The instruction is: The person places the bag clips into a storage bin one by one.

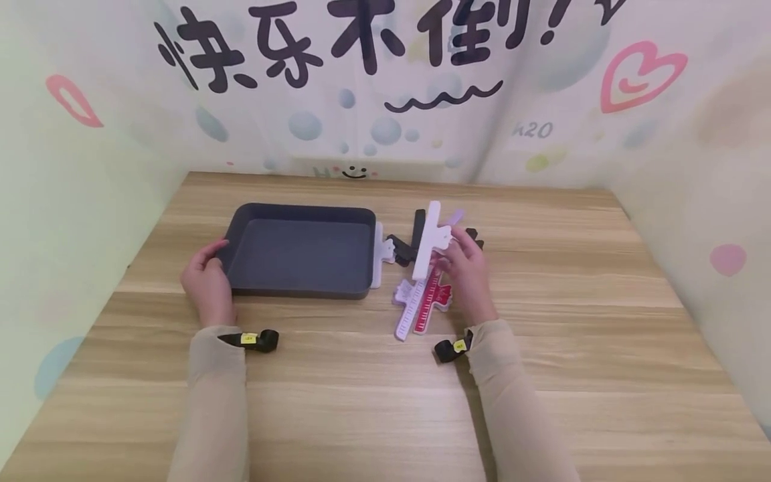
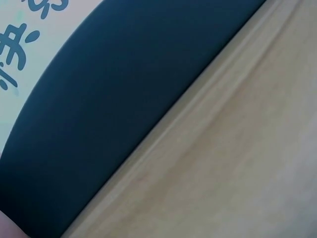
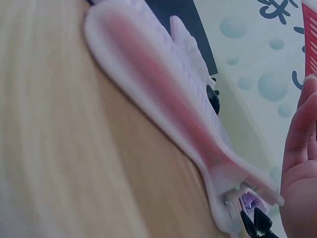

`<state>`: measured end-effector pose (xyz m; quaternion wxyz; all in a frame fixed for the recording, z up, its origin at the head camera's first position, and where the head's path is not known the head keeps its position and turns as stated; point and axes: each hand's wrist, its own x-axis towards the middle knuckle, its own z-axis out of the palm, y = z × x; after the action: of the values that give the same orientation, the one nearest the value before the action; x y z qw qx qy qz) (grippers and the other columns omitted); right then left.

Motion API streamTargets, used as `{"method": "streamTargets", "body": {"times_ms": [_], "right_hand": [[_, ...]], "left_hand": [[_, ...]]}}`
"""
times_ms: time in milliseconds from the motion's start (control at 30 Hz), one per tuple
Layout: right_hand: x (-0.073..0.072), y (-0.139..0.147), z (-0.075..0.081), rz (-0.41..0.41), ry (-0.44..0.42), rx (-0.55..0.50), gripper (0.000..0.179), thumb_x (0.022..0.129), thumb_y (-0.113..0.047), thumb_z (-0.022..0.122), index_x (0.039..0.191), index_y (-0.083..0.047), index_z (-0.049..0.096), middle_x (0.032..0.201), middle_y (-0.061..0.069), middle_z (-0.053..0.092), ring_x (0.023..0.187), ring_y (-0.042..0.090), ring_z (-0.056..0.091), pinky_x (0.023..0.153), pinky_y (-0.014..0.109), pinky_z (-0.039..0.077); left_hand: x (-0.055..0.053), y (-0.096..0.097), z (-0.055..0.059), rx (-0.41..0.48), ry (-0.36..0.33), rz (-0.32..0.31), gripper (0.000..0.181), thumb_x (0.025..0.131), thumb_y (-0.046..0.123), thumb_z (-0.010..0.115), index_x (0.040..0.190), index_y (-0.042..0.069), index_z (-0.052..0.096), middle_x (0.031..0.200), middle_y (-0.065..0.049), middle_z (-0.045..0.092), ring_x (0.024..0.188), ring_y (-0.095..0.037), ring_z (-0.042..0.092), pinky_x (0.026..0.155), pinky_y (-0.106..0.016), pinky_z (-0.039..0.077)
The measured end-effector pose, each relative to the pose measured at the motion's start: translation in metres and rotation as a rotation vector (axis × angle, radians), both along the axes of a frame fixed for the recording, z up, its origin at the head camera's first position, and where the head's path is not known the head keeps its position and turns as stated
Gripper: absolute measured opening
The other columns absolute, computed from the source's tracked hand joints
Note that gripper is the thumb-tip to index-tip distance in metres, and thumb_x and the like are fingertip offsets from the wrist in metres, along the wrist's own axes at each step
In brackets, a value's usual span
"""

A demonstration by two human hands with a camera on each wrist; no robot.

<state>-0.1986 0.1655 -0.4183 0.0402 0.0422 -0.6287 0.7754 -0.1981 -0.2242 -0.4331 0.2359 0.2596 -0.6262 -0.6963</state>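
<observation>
A dark rectangular baking tray [image 1: 301, 258] lies on the table; its side wall [image 2: 109, 94] fills much of the left wrist view. My left hand [image 1: 209, 284] holds the tray at its left end, thumb and fingers at the wall. My right hand [image 1: 468, 271] pinches a long white clip [image 1: 428, 241] by its handle, raised above a pile of clips. In that pile are a pale purple clip [image 1: 409, 311], a red clip [image 1: 429, 304] and a black clip [image 1: 418, 231]. Another white clip [image 1: 378, 258] sits against the tray's right end; whether it is clamped there I cannot tell.
The wooden table [image 1: 361, 402] meets a printed wall [image 1: 361, 144] at the back. More black clip parts [image 1: 476, 237] and a purple clip end [image 1: 456, 217] show behind my right hand. A pinkish-white clip [image 3: 158, 89] looms close in the right wrist view.
</observation>
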Motion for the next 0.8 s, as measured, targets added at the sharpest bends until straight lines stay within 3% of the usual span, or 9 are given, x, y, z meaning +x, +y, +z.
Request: {"method": "streamTargets", "body": {"times_ms": [267, 800], "right_hand": [[-0.003, -0.015, -0.002, 0.001, -0.01, 0.024, 0.044, 0.087, -0.025, 0.054, 0.126, -0.009, 0.047, 0.105, 0.014, 0.057, 0.079, 0.022, 0.058, 0.07, 0.032, 0.047], [-0.008, -0.052, 0.002, 0.053, -0.046, 0.005, 0.034, 0.088, -0.012, 0.049, 0.122, -0.007, 0.049, 0.083, 0.009, 0.061, 0.069, 0.018, 0.058, 0.056, 0.025, 0.046]], "left_hand": [[-0.001, -0.001, -0.002, 0.01, 0.017, 0.007, 0.042, 0.083, -0.009, 0.035, 0.101, 0.009, 0.068, 0.11, 0.004, 0.062, 0.111, -0.005, 0.045, 0.093, -0.018, 0.028], [-0.001, -0.001, -0.001, -0.002, 0.004, 0.006, 0.042, 0.083, -0.008, 0.035, 0.101, 0.01, 0.068, 0.112, 0.004, 0.061, 0.111, -0.005, 0.043, 0.093, -0.019, 0.027]]}}
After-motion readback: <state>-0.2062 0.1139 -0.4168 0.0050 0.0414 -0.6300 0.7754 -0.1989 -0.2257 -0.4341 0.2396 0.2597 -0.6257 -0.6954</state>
